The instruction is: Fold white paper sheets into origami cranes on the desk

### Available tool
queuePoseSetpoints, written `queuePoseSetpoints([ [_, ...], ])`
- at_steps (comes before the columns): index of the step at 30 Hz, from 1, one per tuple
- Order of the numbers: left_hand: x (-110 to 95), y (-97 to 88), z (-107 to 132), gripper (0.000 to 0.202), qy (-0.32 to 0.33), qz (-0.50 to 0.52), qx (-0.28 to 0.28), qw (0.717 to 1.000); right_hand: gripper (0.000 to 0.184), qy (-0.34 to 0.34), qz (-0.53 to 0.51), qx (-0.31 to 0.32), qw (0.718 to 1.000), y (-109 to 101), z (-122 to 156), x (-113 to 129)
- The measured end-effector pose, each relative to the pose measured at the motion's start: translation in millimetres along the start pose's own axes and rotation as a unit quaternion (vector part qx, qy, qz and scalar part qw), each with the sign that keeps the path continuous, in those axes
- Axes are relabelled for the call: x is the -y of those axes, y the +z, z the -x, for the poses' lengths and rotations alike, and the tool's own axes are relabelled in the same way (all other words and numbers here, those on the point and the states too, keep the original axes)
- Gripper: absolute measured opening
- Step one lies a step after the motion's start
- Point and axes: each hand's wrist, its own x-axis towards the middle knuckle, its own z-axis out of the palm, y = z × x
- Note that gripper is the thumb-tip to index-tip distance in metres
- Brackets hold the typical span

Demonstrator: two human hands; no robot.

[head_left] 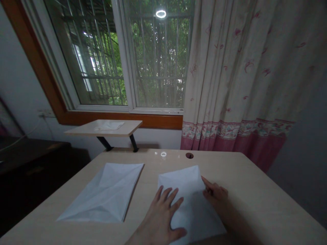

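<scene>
A white sheet of paper (189, 199) with faint creases lies on the desk in front of me. My left hand (163, 211) rests flat on its left part, fingers spread. At the sheet's right edge is my right hand (216, 192), its index finger stretched toward the upper right corner and the other fingers curled. The thumb and index finger meet the paper's edge there. To the left lies a stack of creased white paper sheets (107, 190), apart from both hands.
The pale wooden desk (245, 180) has a round cable hole (189, 155) near its back edge. A small raised shelf (130, 127) on black legs stands at back left, bearing a crumpled white paper (109, 125). Behind are a barred window (158, 61) and a floral curtain (237, 78).
</scene>
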Motion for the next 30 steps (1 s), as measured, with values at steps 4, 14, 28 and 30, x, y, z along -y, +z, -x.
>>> queuePoseSetpoints([
  [4,-3,-2.2,-2,0.085,0.006,0.016,0.017,1.000,0.051,0.032,-0.152,0.030,0.987,-14,-2,11],
  [14,-6,-0.3,-3,0.088,0.004,0.016,0.009,1.000,0.061,0.064,-0.374,0.013,0.925,-25,9,36],
  [28,1,14.4,-6,0.083,-0.007,0.021,-0.056,0.998,0.046,-0.093,-0.278,0.058,0.954,-20,12,29],
  [30,3,14.6,-7,0.088,-0.008,0.008,-0.060,0.998,0.044,-0.122,-0.239,0.038,0.963,-17,13,33],
])
